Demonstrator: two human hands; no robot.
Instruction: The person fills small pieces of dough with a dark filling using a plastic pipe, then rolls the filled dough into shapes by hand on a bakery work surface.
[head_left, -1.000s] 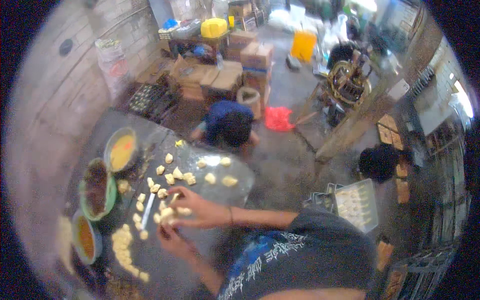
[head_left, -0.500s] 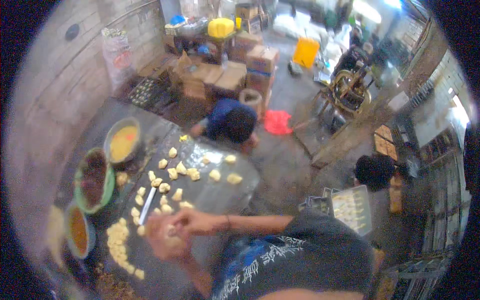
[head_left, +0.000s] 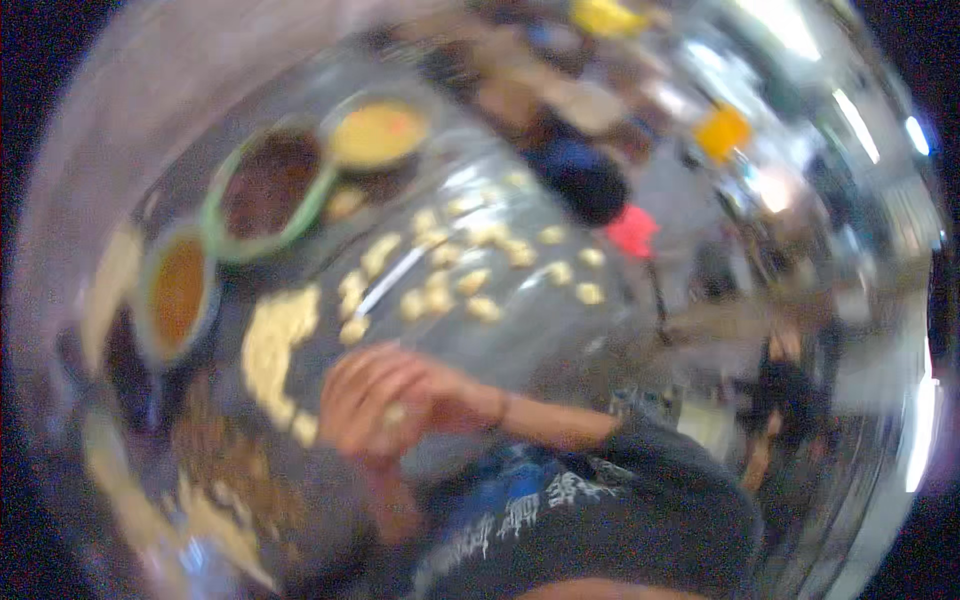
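Close together over the near part of the table, my two hands are smeared by motion. My left hand (head_left: 352, 425) is cupped around a small pale dough piece (head_left: 396, 414), only partly visible between the palms. From above and the right, my right hand (head_left: 425, 388) bends over the same piece with its fingers closed. Just beyond them on the grey table (head_left: 530, 335) lie several dough lumps (head_left: 483, 308) and a slim pale rod (head_left: 392, 280). A curved row of smaller, flatter dough pieces (head_left: 270, 350) lies to the left of my hands.
Along the left stand a bowl with orange-brown contents (head_left: 178, 290), a green-rimmed basin of dark filling (head_left: 315, 212) and a bowl of yellow mixture (head_left: 380, 132). Another person (head_left: 580, 178) is at the table's far edge. A red object (head_left: 632, 230) lies beyond.
The view has swung, so the table and bowls sit farther right and higher in the picture. My hands stay together around the dough piece.
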